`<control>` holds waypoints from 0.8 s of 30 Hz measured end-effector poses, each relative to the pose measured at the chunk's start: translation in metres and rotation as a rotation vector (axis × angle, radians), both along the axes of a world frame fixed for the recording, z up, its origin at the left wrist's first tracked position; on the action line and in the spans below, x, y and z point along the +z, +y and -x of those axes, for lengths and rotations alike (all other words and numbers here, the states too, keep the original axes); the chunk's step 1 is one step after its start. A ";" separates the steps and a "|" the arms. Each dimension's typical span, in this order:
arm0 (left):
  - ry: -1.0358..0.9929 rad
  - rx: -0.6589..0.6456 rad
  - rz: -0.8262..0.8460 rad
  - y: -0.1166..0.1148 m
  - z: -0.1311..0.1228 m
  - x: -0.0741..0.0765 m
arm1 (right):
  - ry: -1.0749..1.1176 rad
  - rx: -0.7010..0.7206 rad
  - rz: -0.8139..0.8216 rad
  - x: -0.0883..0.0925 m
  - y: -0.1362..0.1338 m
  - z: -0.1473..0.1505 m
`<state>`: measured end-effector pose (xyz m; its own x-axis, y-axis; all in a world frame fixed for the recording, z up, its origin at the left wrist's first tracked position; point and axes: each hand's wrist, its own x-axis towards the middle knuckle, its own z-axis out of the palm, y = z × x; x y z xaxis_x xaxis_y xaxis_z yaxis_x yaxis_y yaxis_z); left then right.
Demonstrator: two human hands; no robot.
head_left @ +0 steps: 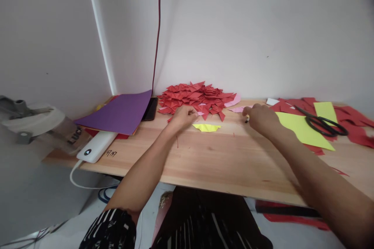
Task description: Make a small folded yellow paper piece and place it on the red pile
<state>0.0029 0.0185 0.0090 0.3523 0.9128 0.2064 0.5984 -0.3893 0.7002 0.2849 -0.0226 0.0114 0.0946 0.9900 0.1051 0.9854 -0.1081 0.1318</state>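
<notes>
My left hand (184,116) is closed in a pinch at the front of a heap of folded red paper pieces (194,95); a small bit of pink shows beside its fingertips, and what it grips is too small to name. Just right of it, a folded yellow paper piece (207,127) lies on the wooden table (210,159). My right hand (257,117) has its fingers curled round a thin pen-like stick with a dark tip (247,119). Pink paper pieces (240,109) lie between the heap and my right hand.
Black scissors (325,124) rest on yellow paper (304,126) and red paper pieces (355,122) at the right. At the left are purple paper (119,111), a dark phone (150,109), a white power bank (96,147) with a cable, and a lidded cup (67,134).
</notes>
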 end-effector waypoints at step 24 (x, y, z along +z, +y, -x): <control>-0.391 -0.371 0.158 -0.023 -0.022 0.008 | 1.349 0.412 -0.375 0.039 -0.017 0.063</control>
